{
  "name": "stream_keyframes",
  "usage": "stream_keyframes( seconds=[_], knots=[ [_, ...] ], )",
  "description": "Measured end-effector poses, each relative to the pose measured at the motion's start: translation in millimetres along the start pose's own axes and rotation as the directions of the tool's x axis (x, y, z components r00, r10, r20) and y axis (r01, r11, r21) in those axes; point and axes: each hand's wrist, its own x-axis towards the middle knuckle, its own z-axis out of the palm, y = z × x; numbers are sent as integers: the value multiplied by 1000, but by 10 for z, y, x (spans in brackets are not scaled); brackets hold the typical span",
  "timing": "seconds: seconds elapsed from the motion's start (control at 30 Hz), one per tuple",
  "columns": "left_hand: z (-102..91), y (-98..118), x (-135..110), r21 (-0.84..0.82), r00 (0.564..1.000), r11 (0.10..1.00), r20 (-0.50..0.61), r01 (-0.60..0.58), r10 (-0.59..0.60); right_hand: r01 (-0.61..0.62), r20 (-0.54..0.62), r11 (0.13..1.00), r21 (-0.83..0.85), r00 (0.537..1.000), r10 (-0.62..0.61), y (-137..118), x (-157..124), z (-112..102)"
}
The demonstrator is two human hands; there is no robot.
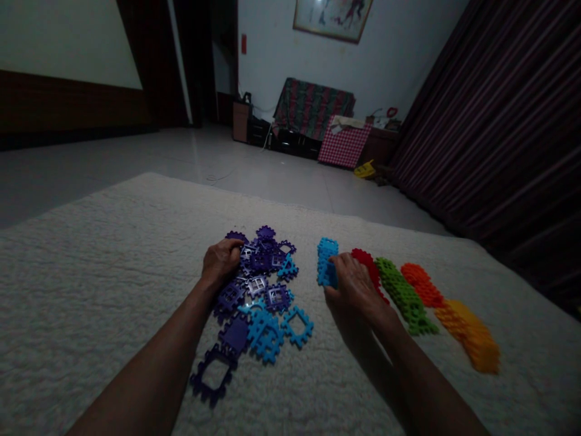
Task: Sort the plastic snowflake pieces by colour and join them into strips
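The sky-blue row of toothed, plastic-looking building pieces (327, 249) lies on the cream quilted mat (113, 266), right of centre, under our right hand (353, 281). Its thumb and fingers are bent narrowly about the row's near end; we cannot tell whether a piece is firmly gripped. We judge each piece light, stiff and rather slick, with toothed rims that could snag on one another, so a pinch across two opposite edges should suit best.

To the left spreads the loose heap of dark purple toothed pieces (262, 261), mixed with pale lattice window inserts (257, 285) and loose light-blue toothed pieces (298, 327). Our left hand (221, 261) meets the heap's left edge, fingers drawn in close; what they hold, if anything, we cannot tell. The inserts' thin bars look the most fragile, so we would favour their outer frames.

Right of the blue row stand the red (365, 260), green (403, 297), orange (421, 283) and yellow (474, 336) rows of toothed pieces, leaving little sideways room there. A strip of mat parts heap from row, and the widest room is leftward, with the mat's far edge meeting the grey tiled floor (181, 151)
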Motion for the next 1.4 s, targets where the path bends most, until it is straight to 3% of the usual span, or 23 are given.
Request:
stream_keyframes(
  seconds=[0.17,0.27,0.33,0.47,0.63,0.77,1.03,1.23,1.4],
  knots=[
    [9,-19,9,-3,1000,1000,3,-17,17,124,-4,977,171,992,-125,-63,24,-44],
    [7,-10,9,-4,1000,1000,5,-23,23,231,59,908,350,962,-268,-155,41,-11],
    [5,-3,6,-3,1000,1000,7,-27,27,274,18,861,428,950,-311,-231,39,73],
    [11,-6,4,-3,1000,1000,-1,-27,27,352,-182,835,423,936,-303,-392,28,300],
    [29,-32,14,-19,999,999,-5,-35,35,414,-214,827,381,909,-357,-502,23,394],
    [29,-29,20,-24,1000,999,6,-23,23,382,-161,832,402,924,-346,-470,20,313],
    [8,-4,15,-15,1000,1000,3,-15,15,213,106,915,342,959,-262,-603,-38,149],
    [12,-10,15,-11,1000,1000,6,-19,19,232,51,882,411,960,-276,-718,-61,212],
    [22,-20,18,-6,1000,1000,4,-19,19,64,86,855,515,988,-126,-743,-37,296]
  ],
)
